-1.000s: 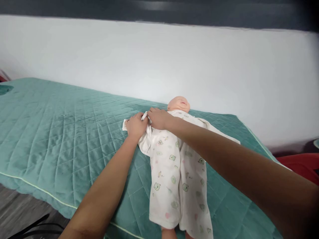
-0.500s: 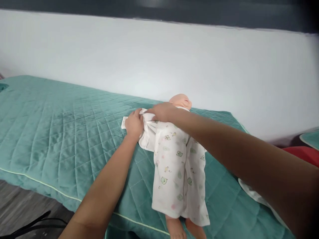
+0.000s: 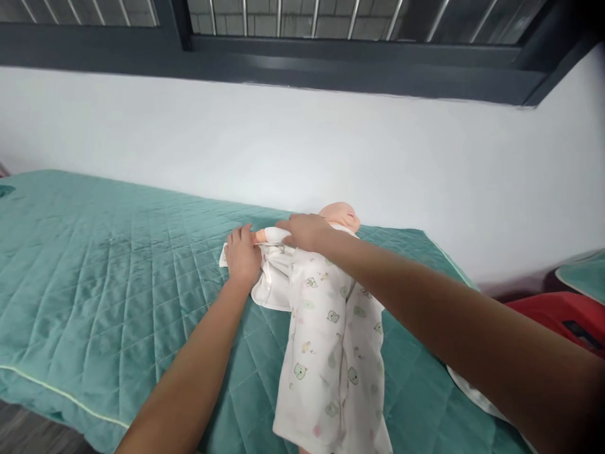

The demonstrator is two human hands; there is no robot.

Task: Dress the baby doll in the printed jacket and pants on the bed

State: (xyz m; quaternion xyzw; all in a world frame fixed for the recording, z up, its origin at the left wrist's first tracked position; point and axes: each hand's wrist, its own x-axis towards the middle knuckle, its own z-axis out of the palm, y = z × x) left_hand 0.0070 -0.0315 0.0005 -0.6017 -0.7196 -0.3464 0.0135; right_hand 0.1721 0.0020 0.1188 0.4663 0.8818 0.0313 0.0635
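A doll lies on its back on a green quilted mat (image 3: 155, 277), its head (image 3: 341, 215) toward the wall. A white garment (image 3: 326, 340) with small animal prints covers its body. The doll's arm (image 3: 259, 236) stretches out to the left, a white sleeve (image 3: 276, 235) around its upper part. My left hand (image 3: 242, 257) is closed around the end of that arm and the loose white cloth beside it. My right hand (image 3: 306, 232) is closed on the sleeve near the doll's shoulder. Its fingertips are partly hidden.
Behind the mat stands a white wall (image 3: 189, 139) with a dark window frame (image 3: 331, 69) and metal bars above. A red object (image 3: 548, 315) lies at the right, near a white-edged item (image 3: 477, 388) partly under my right forearm.
The view has tilted up, showing the window bars. More of the doll's arm now shows between my hands, and my left hand has shifted slightly left, away from my right hand.
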